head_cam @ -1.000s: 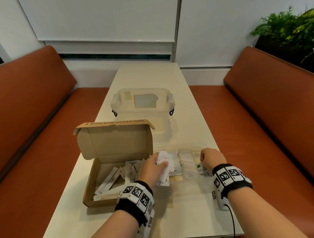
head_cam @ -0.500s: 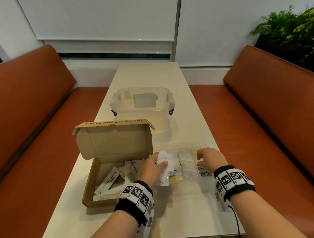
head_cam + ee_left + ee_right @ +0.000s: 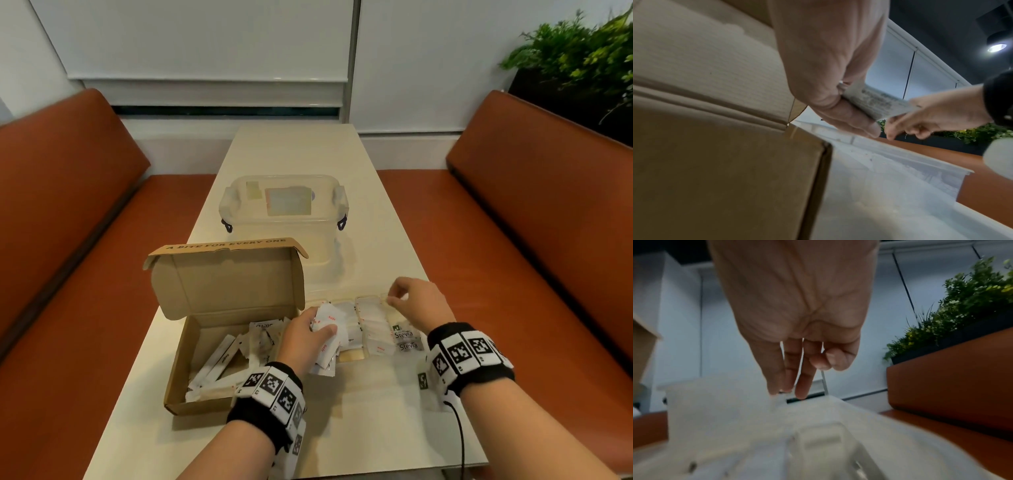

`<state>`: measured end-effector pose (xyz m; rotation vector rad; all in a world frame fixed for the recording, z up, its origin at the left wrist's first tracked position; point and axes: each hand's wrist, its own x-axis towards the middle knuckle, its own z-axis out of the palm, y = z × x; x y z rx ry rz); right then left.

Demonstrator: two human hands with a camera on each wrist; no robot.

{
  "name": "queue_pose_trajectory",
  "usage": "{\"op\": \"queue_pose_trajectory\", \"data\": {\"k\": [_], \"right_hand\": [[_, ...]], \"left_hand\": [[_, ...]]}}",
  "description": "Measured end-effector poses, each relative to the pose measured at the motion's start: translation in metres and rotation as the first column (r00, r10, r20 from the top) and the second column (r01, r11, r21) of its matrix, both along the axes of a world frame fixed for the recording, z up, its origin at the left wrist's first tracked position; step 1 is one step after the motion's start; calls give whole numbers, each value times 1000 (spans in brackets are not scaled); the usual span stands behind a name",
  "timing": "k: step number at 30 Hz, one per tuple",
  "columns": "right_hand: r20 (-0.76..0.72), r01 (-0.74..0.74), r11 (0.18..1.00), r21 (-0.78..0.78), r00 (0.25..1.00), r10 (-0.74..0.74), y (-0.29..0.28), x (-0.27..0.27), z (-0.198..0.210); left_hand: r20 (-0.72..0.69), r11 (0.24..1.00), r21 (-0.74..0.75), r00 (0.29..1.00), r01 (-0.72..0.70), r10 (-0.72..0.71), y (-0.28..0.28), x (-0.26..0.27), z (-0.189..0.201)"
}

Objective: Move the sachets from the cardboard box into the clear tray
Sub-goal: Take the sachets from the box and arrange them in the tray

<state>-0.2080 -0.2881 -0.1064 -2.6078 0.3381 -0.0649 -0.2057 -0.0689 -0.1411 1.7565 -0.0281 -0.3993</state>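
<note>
While the left hand (image 3: 306, 337) grips a bunch of sachets (image 3: 328, 322) w/ thumb and fingers curled round them, it sits right at the seam between the cardboard box (image 3: 191, 363) and the clear tray (image 3: 349, 358), which lies just right of the box. Bottom of the bunch is hidden behind the hand, so can't count them. More sachets lie loose in the box (image 3: 219, 363), partly covered by the wrist band. Rows already sit in the tray, incl. two marked Stevia (image 3: 406, 340). Right hand (image 3: 419, 305) hovers over the tray's far right end, fingers loosely bent, thumb near fingertips; it seems to hold nothing, though the right wrist view is blurred. Tray walls hardly show in the head view. Beyond the box stands a lidded plastic tub (image 3: 282, 209), its lower front cut off by the box lid.
</note>
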Motion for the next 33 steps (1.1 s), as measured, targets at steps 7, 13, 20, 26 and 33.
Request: {"op": "queue_pose_trajectory", "data": {"k": [7,13,20,26,33], "right_hand": [[41,-131,944,304,991,124,55,-10,7],[43,-81,832,549,997,69,76,-11,0],[49,-35,810,585,999,8,71,-8,3],[118,-43,740,671,992,-49,69,-8,9],[177,-40,724,689,978,-114,60,-8,7]], "left_hand": [[-45,991,-135,999,3,-9,0,-3,12],[-122,964,-266,993,-29,-4,9,-3,15],[-196,959,-282,979,2,-59,14,0,14],[-221,959,-284,974,-12,-53,14,3,16],[-235,965,-242,971,-97,38,14,7,11]]}}
